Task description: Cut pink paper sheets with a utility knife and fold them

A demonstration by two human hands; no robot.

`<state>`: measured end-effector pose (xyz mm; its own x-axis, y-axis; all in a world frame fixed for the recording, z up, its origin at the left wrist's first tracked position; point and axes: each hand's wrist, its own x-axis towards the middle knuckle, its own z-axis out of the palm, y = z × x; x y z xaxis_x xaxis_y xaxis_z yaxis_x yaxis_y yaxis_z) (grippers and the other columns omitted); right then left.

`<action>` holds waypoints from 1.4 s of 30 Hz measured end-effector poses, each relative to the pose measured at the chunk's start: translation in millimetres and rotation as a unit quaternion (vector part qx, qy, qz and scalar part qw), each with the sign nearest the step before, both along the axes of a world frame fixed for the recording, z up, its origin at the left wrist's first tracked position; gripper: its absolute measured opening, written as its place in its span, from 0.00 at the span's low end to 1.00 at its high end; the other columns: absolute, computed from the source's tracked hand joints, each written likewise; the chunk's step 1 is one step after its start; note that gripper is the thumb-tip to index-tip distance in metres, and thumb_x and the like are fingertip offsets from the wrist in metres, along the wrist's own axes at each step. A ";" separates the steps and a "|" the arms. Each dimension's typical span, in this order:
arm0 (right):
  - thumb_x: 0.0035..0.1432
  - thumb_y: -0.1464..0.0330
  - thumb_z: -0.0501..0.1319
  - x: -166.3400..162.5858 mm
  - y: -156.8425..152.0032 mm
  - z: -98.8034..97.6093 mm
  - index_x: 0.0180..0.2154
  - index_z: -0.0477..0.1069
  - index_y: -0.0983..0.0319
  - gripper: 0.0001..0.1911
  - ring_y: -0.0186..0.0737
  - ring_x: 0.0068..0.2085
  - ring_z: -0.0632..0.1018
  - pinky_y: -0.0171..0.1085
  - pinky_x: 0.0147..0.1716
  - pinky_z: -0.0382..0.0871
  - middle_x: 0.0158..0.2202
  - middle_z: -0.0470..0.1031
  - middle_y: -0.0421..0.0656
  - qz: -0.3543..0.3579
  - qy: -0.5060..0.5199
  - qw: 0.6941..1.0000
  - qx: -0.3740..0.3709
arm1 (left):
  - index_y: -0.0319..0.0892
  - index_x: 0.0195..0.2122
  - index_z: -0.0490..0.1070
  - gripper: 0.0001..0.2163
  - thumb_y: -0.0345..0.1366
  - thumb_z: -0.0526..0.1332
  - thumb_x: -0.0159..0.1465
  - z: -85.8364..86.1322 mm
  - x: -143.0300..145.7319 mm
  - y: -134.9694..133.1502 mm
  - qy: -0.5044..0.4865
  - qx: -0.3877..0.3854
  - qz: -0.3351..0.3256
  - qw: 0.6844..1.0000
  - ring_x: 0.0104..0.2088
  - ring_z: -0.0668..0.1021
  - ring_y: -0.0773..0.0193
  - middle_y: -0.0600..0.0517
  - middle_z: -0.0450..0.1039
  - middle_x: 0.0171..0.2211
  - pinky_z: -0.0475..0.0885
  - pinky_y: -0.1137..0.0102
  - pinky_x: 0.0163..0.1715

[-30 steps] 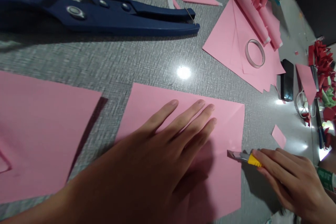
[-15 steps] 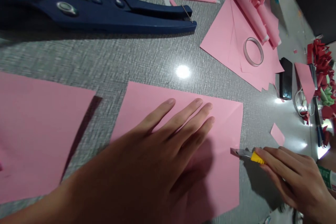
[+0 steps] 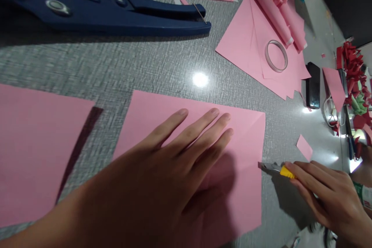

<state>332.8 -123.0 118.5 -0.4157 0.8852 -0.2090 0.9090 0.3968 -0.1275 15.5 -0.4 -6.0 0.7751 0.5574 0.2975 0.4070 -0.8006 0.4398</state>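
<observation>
Flat on a creased pink paper sheet (image 3: 247, 197) lies my left hand (image 3: 174, 166), its fingers spread and pressing down. My right hand (image 3: 325, 193) grips a yellow utility knife (image 3: 287, 172). The knife's blade tip rests at the sheet's right edge, about midway along it. Another pink sheet (image 3: 37, 151) lies to the left, its right edge raised over a dark shadow.
Large navy-handled shears (image 3: 124, 19) lie at the back left. A tape ring (image 3: 276, 56) sits on stacked pink papers (image 3: 241, 42), beside pink rolls (image 3: 267, 4). Farther right are a black phone (image 3: 313, 85), a small pink scrap (image 3: 304, 147) and red paper flowers (image 3: 351, 66).
The knife blade has shifted slightly right relative to the sheet, its tip now nearer the edge. My left hand stays on the paper. The whole view has moved a little.
</observation>
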 end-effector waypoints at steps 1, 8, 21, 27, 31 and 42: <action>0.76 0.75 0.60 -0.3 -0.4 0.0 0.65 0.74 0.64 0.20 0.41 0.39 0.86 0.36 0.34 0.81 0.47 0.86 0.48 -0.003 -0.002 1.000 0.001 | 0.36 0.73 0.65 0.31 0.53 0.54 0.78 -0.3 0.0 -0.1 0.000 0.001 -0.001 1.000 0.76 0.66 0.44 0.39 0.66 0.75 0.46 0.50 0.80; 0.77 0.75 0.58 -0.7 -3.3 -1.0 0.65 0.74 0.63 0.20 0.42 0.40 0.85 0.37 0.34 0.81 0.47 0.86 0.48 -0.030 0.002 1.000 0.002 | 0.35 0.73 0.66 0.30 0.52 0.53 0.79 -2.0 -2.1 -0.7 0.004 0.002 0.001 1.000 0.76 0.67 0.44 0.39 0.66 0.75 0.48 0.49 0.79; 0.78 0.73 0.58 18.9 -11.1 -2.0 0.63 0.75 0.62 0.16 0.41 0.40 0.88 0.36 0.33 0.80 0.46 0.87 0.46 -0.024 0.016 0.998 0.055 | 0.34 0.72 0.69 0.34 0.50 0.65 0.72 11.9 -1.1 5.6 0.064 0.003 -0.018 0.998 0.75 0.68 0.41 0.36 0.64 0.76 0.59 0.46 0.75; 0.77 0.70 0.61 35.2 -24.2 -15.9 0.58 0.79 0.59 0.13 0.39 0.36 0.89 0.34 0.34 0.81 0.45 0.88 0.44 -0.071 0.075 0.979 0.173 | 0.36 0.69 0.71 0.24 0.45 0.62 0.79 28.4 3.8 -4.0 0.127 0.157 -0.074 0.977 0.62 0.79 0.48 0.40 0.79 0.63 0.69 0.53 0.63; 0.76 0.73 0.62 32.9 -28.8 -27.9 0.59 0.79 0.60 0.14 0.40 0.39 0.89 0.34 0.38 0.82 0.47 0.88 0.45 -0.081 0.113 0.966 0.219 | 0.45 0.65 0.74 0.18 0.29 0.62 0.76 45.9 13.5 -10.6 0.174 0.111 -0.181 0.962 0.44 0.82 0.56 0.48 0.83 0.52 0.75 0.61 0.45; 0.75 0.77 0.63 20.1 -28.1 -43.7 0.60 0.78 0.61 0.16 0.40 0.41 0.88 0.35 0.38 0.81 0.46 0.87 0.46 -0.058 0.166 0.967 0.187 | 0.41 0.51 0.77 0.12 0.28 0.54 0.78 36.8 1.0 9.7 0.048 0.051 -0.136 0.988 0.62 0.79 0.49 0.41 0.80 0.61 0.72 0.53 0.63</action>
<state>352.9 -151.1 74.8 -0.2982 0.9179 0.2619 0.8840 0.3691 -0.2869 16.5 9.3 30.9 0.9195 0.2953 0.2593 0.2062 -0.9242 0.3215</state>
